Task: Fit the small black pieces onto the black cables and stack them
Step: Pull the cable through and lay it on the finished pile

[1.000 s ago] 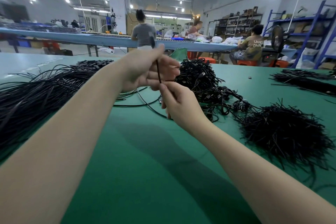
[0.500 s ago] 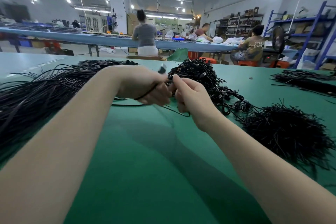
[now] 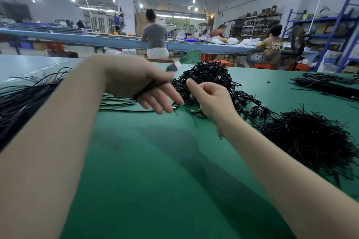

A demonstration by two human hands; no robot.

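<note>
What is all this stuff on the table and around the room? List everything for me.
Table: one, green, fills the foreground.
Loose cables: one big spread, black, far left.
Tangled cable pile: one, black, centre, behind the hands.
Pile of short pieces: one, black, right.
Further cable bundle: one, black, far right edge.
Long bench: one, blue, background.
People: three, at the bench.
Shelving: blue frames, right wall.
Left hand: grips a black cable whose end sticks up past the thumb.
Right hand: loosely curled over the tangled pile; what its grip holds, I cannot tell.
</note>
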